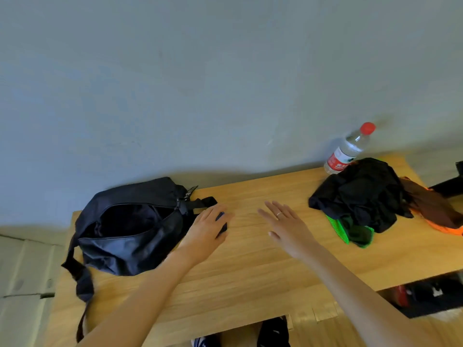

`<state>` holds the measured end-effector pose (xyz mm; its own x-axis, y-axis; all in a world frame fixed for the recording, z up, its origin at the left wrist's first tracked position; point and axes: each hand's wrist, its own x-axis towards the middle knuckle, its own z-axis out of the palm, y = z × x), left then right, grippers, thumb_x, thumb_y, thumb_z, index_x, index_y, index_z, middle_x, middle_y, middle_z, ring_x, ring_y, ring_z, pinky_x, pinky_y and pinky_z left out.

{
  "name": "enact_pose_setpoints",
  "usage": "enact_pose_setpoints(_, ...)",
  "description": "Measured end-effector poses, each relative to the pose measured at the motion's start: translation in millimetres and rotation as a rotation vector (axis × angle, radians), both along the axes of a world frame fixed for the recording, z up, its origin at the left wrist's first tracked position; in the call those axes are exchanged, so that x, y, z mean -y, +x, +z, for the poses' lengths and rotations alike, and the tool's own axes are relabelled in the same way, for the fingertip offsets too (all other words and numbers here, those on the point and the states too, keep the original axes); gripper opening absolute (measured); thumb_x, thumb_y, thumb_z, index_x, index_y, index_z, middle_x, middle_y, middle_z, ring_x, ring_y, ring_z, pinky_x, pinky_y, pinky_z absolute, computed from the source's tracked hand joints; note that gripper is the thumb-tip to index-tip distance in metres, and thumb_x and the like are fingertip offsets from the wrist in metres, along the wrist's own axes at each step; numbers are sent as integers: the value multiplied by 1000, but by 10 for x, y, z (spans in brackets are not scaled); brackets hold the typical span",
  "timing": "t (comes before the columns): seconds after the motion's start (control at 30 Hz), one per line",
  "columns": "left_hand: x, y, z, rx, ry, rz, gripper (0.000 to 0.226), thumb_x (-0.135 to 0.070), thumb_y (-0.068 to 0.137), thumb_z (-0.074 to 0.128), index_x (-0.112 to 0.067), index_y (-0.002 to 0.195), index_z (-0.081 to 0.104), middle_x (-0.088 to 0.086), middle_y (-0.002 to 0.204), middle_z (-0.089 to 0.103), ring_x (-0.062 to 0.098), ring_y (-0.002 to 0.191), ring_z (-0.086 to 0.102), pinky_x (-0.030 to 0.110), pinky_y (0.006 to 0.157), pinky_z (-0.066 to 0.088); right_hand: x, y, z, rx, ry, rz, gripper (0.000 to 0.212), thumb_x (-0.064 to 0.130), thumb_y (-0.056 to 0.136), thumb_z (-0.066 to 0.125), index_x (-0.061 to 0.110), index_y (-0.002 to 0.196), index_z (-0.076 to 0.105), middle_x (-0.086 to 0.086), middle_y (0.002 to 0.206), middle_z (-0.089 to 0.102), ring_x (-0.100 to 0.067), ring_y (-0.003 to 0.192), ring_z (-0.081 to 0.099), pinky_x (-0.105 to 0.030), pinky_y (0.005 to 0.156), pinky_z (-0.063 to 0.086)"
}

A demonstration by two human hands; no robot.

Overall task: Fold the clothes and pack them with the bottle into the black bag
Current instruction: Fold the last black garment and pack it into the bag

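The black bag [130, 236] lies at the table's left with its zip open and its dark inside showing. My left hand [206, 229] rests flat on the bag's strap end [223, 225], just right of the bag, fingers nearly straight. My right hand [288, 227] is held open over bare table in the middle, fingers spread and holding nothing. To the right lies an unfolded heap of clothes: a black garment [358, 194] on top, a green one [350, 232] under it, a brown and orange one [436, 212] beside it. A clear bottle [348, 150] with a red cap and red label stands behind the heap, against the wall.
The wooden table [250, 271] stands against a grey wall. The bag's long strap [81, 284] hangs over the left front edge. A dark object [448, 186] sits at the far right edge. Below the table's right side, dark items [431, 294] lie on the floor.
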<state>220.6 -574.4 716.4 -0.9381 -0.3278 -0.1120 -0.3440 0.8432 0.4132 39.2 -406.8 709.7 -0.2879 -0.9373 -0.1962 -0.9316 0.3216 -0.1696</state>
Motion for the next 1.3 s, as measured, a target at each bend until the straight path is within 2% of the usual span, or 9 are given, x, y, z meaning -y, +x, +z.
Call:
enact_pose_setpoints(0.27,-833,-1473,-19,101,122,-65,50,-23,98,45,-26,145,28,-2,155,14,16,143,10,33,113,19,-916,-1321,70,-3,89,-261,46,25,100,43,23,144,34,-8,159,8,-27,146,3,-38,118,9)
enact_pose_setpoints(0.57,-1428,-2885,-325,203,192,-135,30,-15,92,55,-19,122,54,2,158,7,24,146,-5,43,113,24,-1498,-2361,-22,21,153,-406,29,23,99,45,23,127,55,-5,159,-8,-27,146,-4,-37,117,12)
enact_pose_setpoints(0.67,-1479,-3149,-398,273,175,-155,31,-18,93,55,-18,124,55,4,159,3,23,146,-5,42,113,26,-1577,-2574,-100,34,198,-355,34,23,99,45,20,132,51,3,160,-5,-23,147,-5,-40,118,8)
enact_pose_setpoints(0.77,-1504,-3274,-460,345,124,-182,47,-19,92,57,-17,137,44,4,156,20,23,144,16,42,111,30,-1628,-2712,-175,70,222,-333,45,19,99,44,14,143,35,4,157,15,-16,146,3,-39,118,6)
enact_pose_setpoints(0.9,-1510,-3268,-434,157,225,-17,38,-11,87,62,-16,124,51,0,128,50,21,118,47,25,92,39,-1649,-2804,-98,106,-45,-403,24,4,90,55,8,114,58,-5,123,51,-23,120,48,-32,111,23)
enact_pose_setpoints(0.97,-1483,-3242,-368,13,361,97,30,-5,82,67,-22,103,54,-3,107,52,19,100,53,16,75,39,-1653,-2863,10,158,-163,-463,15,-5,85,58,6,95,61,-8,102,56,-27,98,56,-29,88,39)
enact_pose_setpoints(1.03,-1449,-3217,-287,-115,429,172,37,1,76,70,-28,86,49,-7,92,51,16,85,52,13,66,37,-1647,-2915,154,207,-235,-498,14,-6,85,56,7,87,56,-7,94,53,-28,86,56,-31,70,42)
enact_pose_setpoints(1.17,-1383,-3156,-30,-275,420,230,33,4,76,68,-21,81,48,-5,85,54,14,80,52,13,67,37,-1577,-2928,494,227,-334,-501,17,2,90,52,13,103,49,-4,103,50,-26,83,56,-42,70,48)
enact_pose_setpoints(1.3,-1207,-2989,345,-397,437,271,27,4,82,62,-19,87,51,-6,88,55,9,87,54,11,76,39,-1457,-2866,807,260,-434,-482,29,1,92,51,14,118,52,-8,115,53,-22,99,52,-32,80,42)
